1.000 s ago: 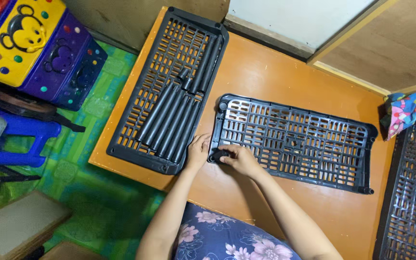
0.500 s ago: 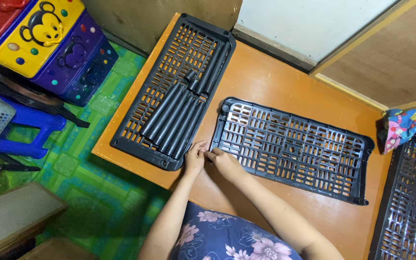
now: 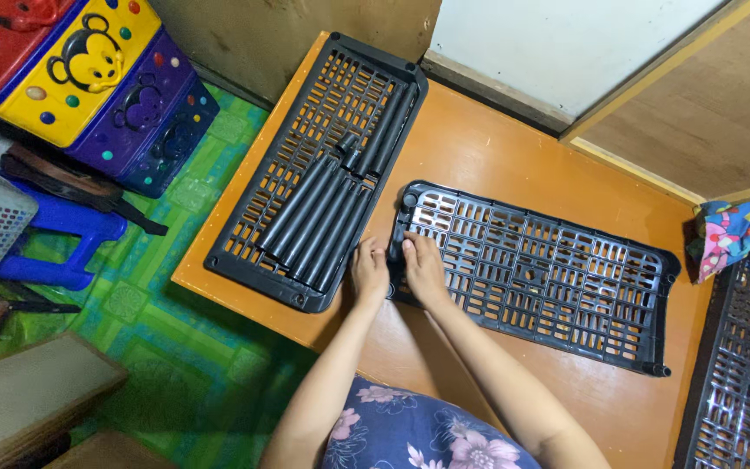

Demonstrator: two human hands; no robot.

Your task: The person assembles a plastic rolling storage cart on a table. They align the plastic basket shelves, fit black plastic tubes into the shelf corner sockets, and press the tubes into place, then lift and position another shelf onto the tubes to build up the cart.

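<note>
The low orange wooden bench [image 3: 514,165] carries two flat black slotted plastic shelf panels: one [image 3: 262,217] lies lengthwise toward the left edge with a bundle of black plastic tubes [image 3: 319,221] resting on it, and the other [image 3: 549,278] lies across the middle, its short left end just in front of the person. A third black slotted panel [image 3: 740,382] shows at the right edge, beside a crumpled piece of colourful printed cloth [image 3: 735,234]. On the green patterned floor mat [image 3: 167,330] to the left stand a blue plastic stool [image 3: 54,239] and a stack of bright toy drawers in yellow and purple [image 3: 106,78]. Both hands work at the near left corner of the middle panel. To do this well, it seems wise to keep the panel flat on the bench, press evenly at the corner socket, and keep the fingers clear of the slots so nothing pinches or bends. The left hand [image 3: 369,274] lies palm down in the gap between the two panels, fingers together and pointing away, touching the middle panel's edge; I cannot tell if it pinches anything. The right hand [image 3: 424,269] rests flat on the panel's left end, fingers curled slightly over the rim, pressing rather than gripping. Both forearms reach forward, close together, over a floral-print lap [image 3: 418,434].
</note>
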